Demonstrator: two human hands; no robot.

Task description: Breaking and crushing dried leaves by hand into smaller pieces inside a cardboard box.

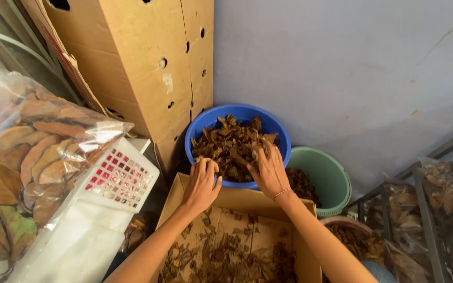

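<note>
Far to the left a clear plastic bag [32, 141] bulges with large dried brown leaves, resting over a white plastic basket [119, 178] with a grid wall. Behind and just beside it stands a tall cardboard carton [142, 68] with round holes punched in its sides, leaning against the pale wall [352, 68].

Lower, an open cardboard box [237, 230] sits nearest the person, its floor scattered with crumbled brown leaf pieces. Both bare forearms stretch over it. The left hand [201, 183] rests on the near rim of a blue bowl [237, 131], its fingers [205, 166] curled and pressed together over a small clutch of dry bits; exactly what they pinch I cannot tell. The bowl is heaped with broken dried leaves [226, 144]. The right hand [268, 170], a thin bangle on its wrist, lies flat in that heap, fingers spread and pushed into the leaves.

Just right of the blue bowl, touching it, is a green bucket [326, 175] holding more leaf scraps. Farther right, a metal rack [446, 157] carries bags of the same brown leaves.
</note>
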